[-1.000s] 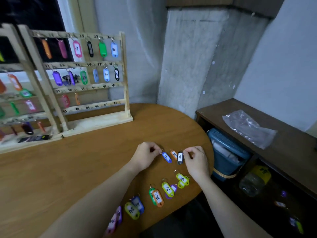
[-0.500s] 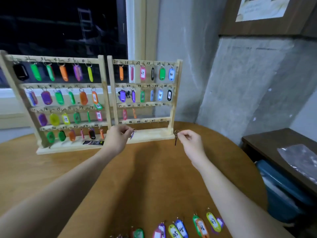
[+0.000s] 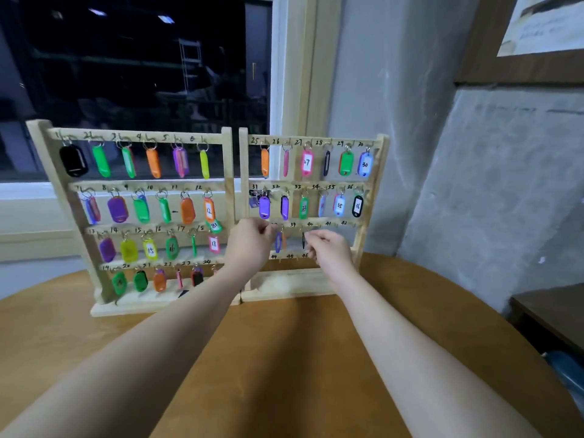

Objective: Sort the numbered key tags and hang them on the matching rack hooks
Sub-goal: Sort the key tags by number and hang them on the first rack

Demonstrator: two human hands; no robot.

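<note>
Two wooden key racks stand side by side at the back of the table, the left rack and the right rack, both hung with coloured numbered tags. My left hand pinches the ring of a blue tag at the right rack's third rail, near hook 38. An orange tag hangs just behind the blue one. My right hand pinches the ring of a black tag under hooks 39 and 40. Hooks 41 and 42 on that rail are bare.
The round wooden table stretches in front of the racks. A dark window is behind the left rack, a concrete wall to the right. A dark wooden bench and a blue bin sit at the right edge.
Both hands have lifted from the table with the blue and black tags and reached the third rail of the right rack. The view has tilted up; the loose tags have left the frame.
</note>
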